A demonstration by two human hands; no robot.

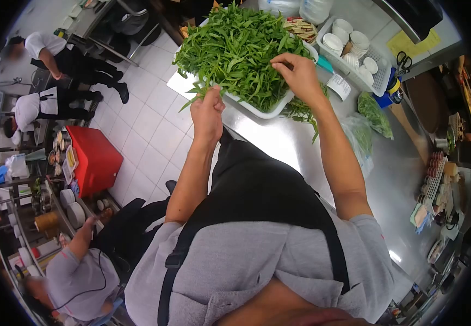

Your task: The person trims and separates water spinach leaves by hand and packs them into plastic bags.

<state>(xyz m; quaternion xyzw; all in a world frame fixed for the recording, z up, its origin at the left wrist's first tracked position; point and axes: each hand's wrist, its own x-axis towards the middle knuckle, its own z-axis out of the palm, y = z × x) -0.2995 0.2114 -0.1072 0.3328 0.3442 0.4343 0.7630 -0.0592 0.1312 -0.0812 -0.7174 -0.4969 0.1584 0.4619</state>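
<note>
A white tub [260, 112] heaped with leafy greens [241, 54] stands on the steel counter. My left hand [208, 111] is closed around a sprig of the greens [196, 98] at the tub's near left corner; leaves stick out to the left of the fist. Over the right side of the heap is my right hand [296, 76], with thumb and fingertips pinched together. What that pinch holds, if anything, is too small to make out. Some loose stems [303, 111] lie on the counter beside the tub, under my right forearm.
Right of the tub stand a basket of small white cups [379, 81], a bagged green vegetable [374, 115], a clear plastic bag [357, 136] and scissors [404, 62]. A red bin [97, 160] is on the left. Three people work nearby, one [83, 271] close behind my left side.
</note>
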